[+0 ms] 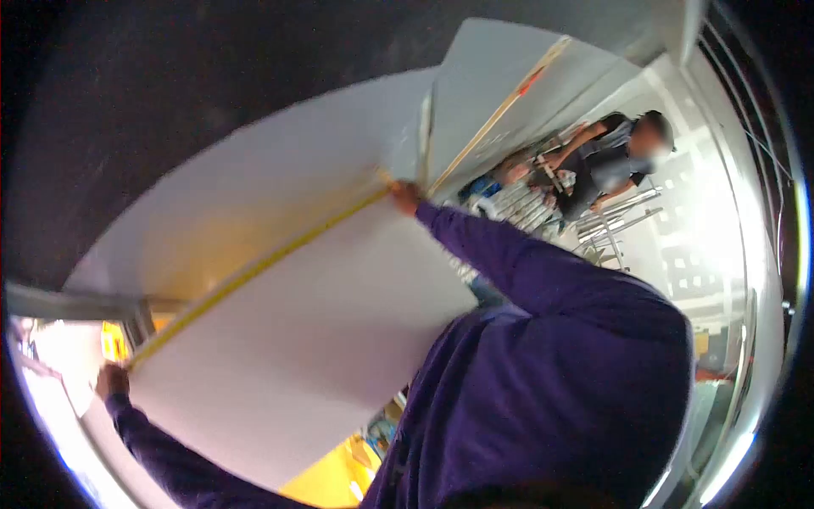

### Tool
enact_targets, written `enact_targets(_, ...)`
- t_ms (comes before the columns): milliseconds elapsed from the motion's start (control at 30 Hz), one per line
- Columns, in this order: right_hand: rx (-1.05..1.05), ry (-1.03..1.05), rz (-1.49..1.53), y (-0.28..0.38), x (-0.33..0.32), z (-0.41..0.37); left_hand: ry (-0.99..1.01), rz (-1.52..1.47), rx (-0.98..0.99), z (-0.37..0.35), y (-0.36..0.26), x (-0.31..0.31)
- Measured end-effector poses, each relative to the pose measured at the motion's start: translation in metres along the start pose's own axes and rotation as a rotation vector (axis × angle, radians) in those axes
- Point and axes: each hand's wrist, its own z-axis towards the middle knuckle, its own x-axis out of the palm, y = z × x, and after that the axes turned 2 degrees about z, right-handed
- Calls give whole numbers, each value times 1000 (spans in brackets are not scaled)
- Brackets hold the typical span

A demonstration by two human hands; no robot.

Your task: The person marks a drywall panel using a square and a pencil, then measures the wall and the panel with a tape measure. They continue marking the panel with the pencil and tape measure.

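Note:
A yellow tape measure (280,253) is stretched in a long line across the upper edge of a large pale board (288,356). My left hand (112,382), at the lower left, is closed on one end of the tape by the board's corner. At the other end, up near the middle of the view, my right hand (407,198) is closed on the tape. A short tan tip, too small to name, sticks out past its fingers. Both arms are spread wide in purple sleeves, and the tape's case does not show.
Behind the board rises a grey panel (339,127), with a wooden strip (500,110) further right. Another person (610,161) is at the upper right beside piled materials (517,204). A yellow surface (326,479) shows below the board, and a patched white wall (691,220) stands at right.

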Motion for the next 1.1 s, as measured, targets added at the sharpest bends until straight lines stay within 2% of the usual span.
enact_targets(33, -226, -169, 59, -43, 65, 32, -1, -40, -40, 16, 9, 22)
enact_targets(67, -171, -267, -157, -7, 29, 0, -91, -64, -20, 27, 22, 48)
enact_targets(100, -54, -31, 109, 6, 1, 2, -84, -63, -47, 20, 14, 34)
enact_targets(133, -118, -137, -42, 8, 10, 3, -113, -35, -37, 25, 17, 44)
enact_targets(167, -264, -431, -656, -15, 51, 7, -105, -93, -115, 16, 4, 29)
enact_targets(200, -48, -273, 203, -18, 27, 3, -114, -94, -93, 1, -5, 6)
enact_targets(267, 144, -67, 550, 15, -25, -9, -109, -98, -69, 6, -10, 5)
enact_targets(300, 264, 13, 700, 52, -75, -22, -98, -106, -67, 21, -2, 21)
enact_targets(367, 100, -28, 544, 41, -58, -21, -76, -77, -54, 25, 5, 33)
enact_targets(400, -14, -199, 388, 40, -52, -21, -70, -41, -38, 17, 2, 25)
enact_targets(500, 207, -130, 870, 14, -1, 1, -86, -51, -88, -7, -16, -8)
enact_targets(533, 177, -114, 661, 24, -22, -3, -98, -75, -121, -10, -20, -14)
enact_targets(600, 115, -85, 246, 46, -70, -20, -57, -43, -61, -13, -18, -18)
enact_targets(633, 145, -71, 303, 55, -81, -26, -37, -26, -32, -14, -16, -19)
enact_targets(700, 204, -41, 416, 65, -95, -30, -142, -64, -12, -7, -9, 3)
enact_targets(800, 183, -37, 169, 59, -96, -30, -227, -145, -9, -4, -2, 24)
enact_targets(833, 136, -70, 123, 52, -97, -30, -234, -174, -13, -9, 0, 34)
enact_targets(900, 41, -105, 42, 32, -91, -39, -151, -308, 22, -37, -8, 9)
enact_targets(933, 22, 0, -24, 12, -85, -40, -210, -287, 17, -24, 1, 48)
enact_targets(967, -16, 124, -97, -13, -76, -39, -242, -636, -73, -26, 4, 67)
enact_targets(1000, -315, 166, -48, -40, -67, -43, -276, -583, 53, -26, 14, 91)
enact_targets(1033, -337, 136, -105, -44, -92, -66, -314, -530, 177, -34, 19, 100)
enact_targets(1100, -769, 337, -322, -128, -64, -70, -114, -415, 200, -54, 28, 105)
